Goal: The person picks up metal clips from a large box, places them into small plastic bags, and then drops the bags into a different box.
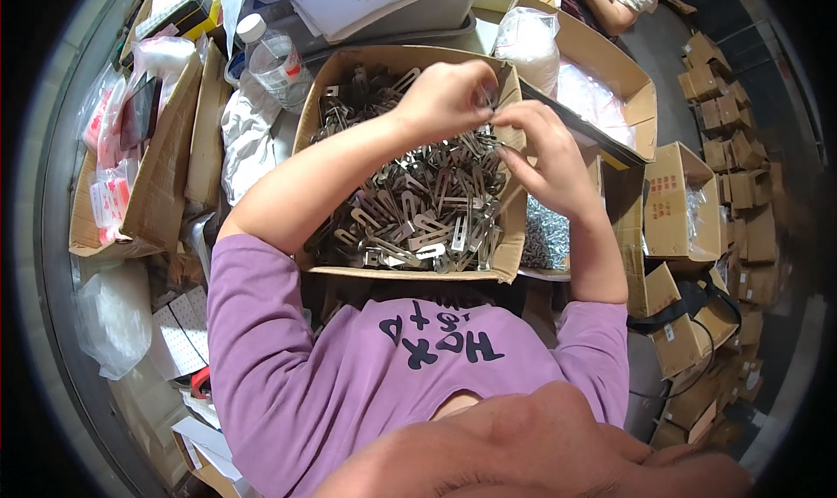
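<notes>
In front of me is a cardboard box (514, 228) heaped with slotted metal clips (427, 202), shiny and flat with long openings. Over its far right part, my left hand (449, 101) is closed with its fingers bent in. My right hand (551, 154) meets it from the right, thumb and fingers pinched near the box's right wall. The fingertips of both hands come together there. Whatever they hold is too small and too covered to make out.
Right of the box lies a heap of small metal pieces (547, 237). A plastic bottle (277, 67) and a grey bin (384, 40) stand beyond. Cardboard boxes with plastic bags (602, 101) flank both sides. Another person's arm (606, 6) shows at the far right.
</notes>
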Demonstrator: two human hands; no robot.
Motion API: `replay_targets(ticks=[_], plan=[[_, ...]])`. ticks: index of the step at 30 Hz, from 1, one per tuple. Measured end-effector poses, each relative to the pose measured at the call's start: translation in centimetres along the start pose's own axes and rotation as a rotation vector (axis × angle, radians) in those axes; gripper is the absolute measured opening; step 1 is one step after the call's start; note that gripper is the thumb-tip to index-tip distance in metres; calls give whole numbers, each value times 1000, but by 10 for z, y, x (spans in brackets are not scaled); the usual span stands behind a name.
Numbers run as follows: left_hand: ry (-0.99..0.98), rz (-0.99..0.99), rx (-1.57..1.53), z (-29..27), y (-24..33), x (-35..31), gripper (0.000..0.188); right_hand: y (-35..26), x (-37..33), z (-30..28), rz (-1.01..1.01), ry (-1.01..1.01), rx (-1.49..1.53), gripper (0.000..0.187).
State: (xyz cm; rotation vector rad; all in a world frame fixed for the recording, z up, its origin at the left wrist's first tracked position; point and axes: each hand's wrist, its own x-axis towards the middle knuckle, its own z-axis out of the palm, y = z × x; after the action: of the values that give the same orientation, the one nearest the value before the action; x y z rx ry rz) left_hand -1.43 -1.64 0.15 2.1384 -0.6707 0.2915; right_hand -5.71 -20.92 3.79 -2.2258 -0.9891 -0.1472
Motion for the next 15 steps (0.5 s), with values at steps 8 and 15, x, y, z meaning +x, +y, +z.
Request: replay_targets(ticks=[8,15], plan=[[-27,-124,-77,-6,-13,4,39,-15,-10,23,-122,-654,-367,20],[-35,-158,-101,-8,-11,3,38,-6,-5,16,-219,-548,-163,10]])
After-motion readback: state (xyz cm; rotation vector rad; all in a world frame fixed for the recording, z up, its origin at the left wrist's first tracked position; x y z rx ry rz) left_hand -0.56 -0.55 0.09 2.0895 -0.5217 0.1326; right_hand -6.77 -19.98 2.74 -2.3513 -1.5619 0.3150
